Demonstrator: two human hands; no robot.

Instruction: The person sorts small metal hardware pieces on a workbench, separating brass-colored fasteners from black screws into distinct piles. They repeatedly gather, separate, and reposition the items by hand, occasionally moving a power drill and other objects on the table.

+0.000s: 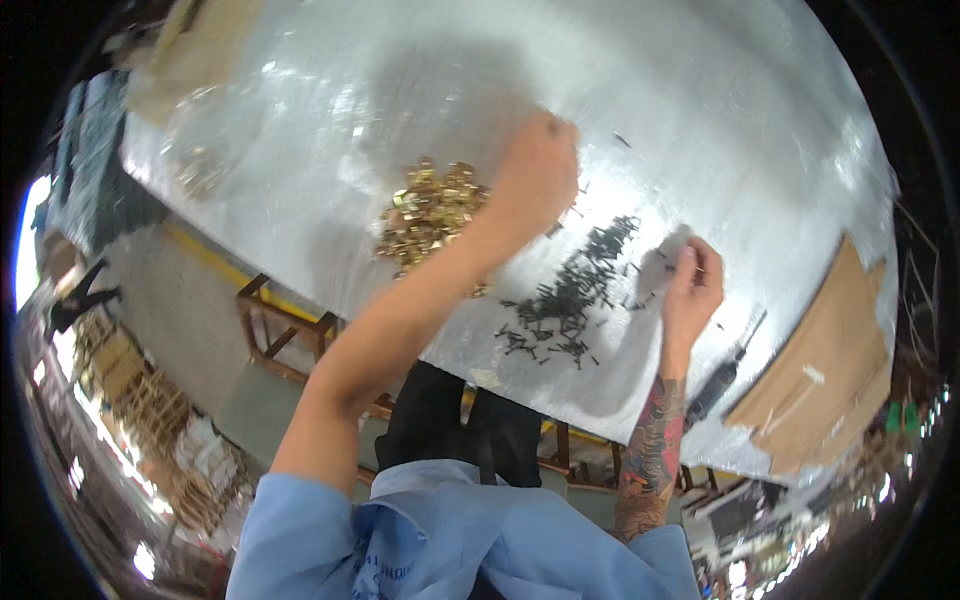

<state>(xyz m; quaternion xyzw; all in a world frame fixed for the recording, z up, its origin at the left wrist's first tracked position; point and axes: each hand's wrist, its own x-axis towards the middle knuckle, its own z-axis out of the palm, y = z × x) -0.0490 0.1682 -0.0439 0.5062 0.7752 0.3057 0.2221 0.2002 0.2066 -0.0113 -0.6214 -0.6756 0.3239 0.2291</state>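
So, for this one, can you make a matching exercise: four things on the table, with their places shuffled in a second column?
1. Gold-coloured pieces
2. Black screws
3. Cardboard
4. Slim dark tool

A. On the right side of the table
B. Between the right forearm and the cardboard
C. Scattered between both forearms
D. Heaped mostly left of the left forearm

Pairs: 1-D, 2-C, 3-A, 4-B

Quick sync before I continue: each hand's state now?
Left hand: curled, blurred; contents cannot be told.
Right hand: curled, beside thin black screws; contents cannot be told.
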